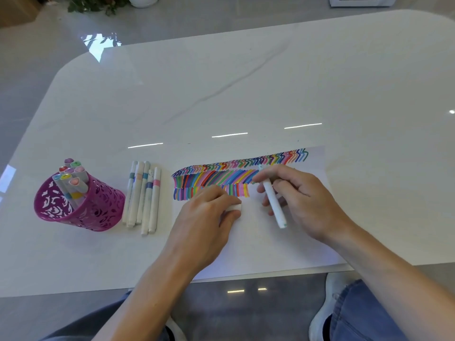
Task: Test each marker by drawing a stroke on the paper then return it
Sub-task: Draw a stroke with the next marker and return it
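Left hand (209,217) covers most of a small white piece (235,207) pinched at its fingertips. Only one end shows, so what it is cannot be told. The same hand hides part of the lowest row of strokes (221,178) on the paper (258,247).

Right hand (300,195) grips the marker (272,201). Fingers cover part of the barrel. Far tip blurred against the colours; touching the paper or not, cannot tell.

Standing markers (71,173): lower bodies hidden behind the purple holder (98,207) wall. Loose markers (145,193) beside it: barrel print too small to read.

Top edge cuts off a plant (96,4), a white pot (142,0) and a white appliance (362,1). Right edge cuts the worktop (221,82).
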